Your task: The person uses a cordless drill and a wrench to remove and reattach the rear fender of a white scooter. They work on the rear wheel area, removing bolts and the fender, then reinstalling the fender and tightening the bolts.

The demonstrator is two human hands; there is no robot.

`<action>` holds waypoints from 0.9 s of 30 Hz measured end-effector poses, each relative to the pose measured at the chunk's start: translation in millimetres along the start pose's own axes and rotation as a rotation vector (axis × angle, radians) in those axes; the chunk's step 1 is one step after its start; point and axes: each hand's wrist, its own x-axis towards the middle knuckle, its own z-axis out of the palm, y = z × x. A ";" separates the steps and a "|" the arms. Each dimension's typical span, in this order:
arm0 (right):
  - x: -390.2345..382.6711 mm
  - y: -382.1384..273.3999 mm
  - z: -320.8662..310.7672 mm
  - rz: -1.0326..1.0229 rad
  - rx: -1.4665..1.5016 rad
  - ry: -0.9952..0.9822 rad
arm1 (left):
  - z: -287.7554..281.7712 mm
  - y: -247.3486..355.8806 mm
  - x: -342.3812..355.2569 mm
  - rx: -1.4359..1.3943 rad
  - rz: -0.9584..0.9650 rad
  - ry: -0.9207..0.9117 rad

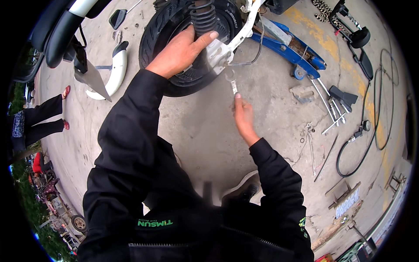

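My left hand [181,50] is at the lower end of a black coil-spring shock absorber [203,19], its thumb stretched across toward a white metal bracket [219,54]. Its other fingers are partly hidden behind the spring. A black tyre [152,48] stands just behind this hand. My right hand [244,115] is closed round a silver wrench [233,85]. The head of the wrench points up at the bottom end of the bracket; whether it touches is blurred.
To the right stand a blue floor jack [301,54], loose rods and tools [312,148], and a black air hose with a gauge [365,125]. A white curved fender [118,70] lies at the left. Farther left, a person's legs [43,115] show.
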 end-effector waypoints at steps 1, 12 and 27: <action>26.2 8.5 -22.6 -0.091 -0.250 0.074 | 1.0 0.8 0.8 -0.005 0.020 0.013; 137.9 -115.6 -82.4 -0.960 -1.013 -0.196 | 0.4 3.1 -4.4 -0.066 -0.017 0.001; -36.5 -158.1 80.9 0.519 1.363 -0.247 | -3.1 -9.2 1.4 0.022 0.042 0.054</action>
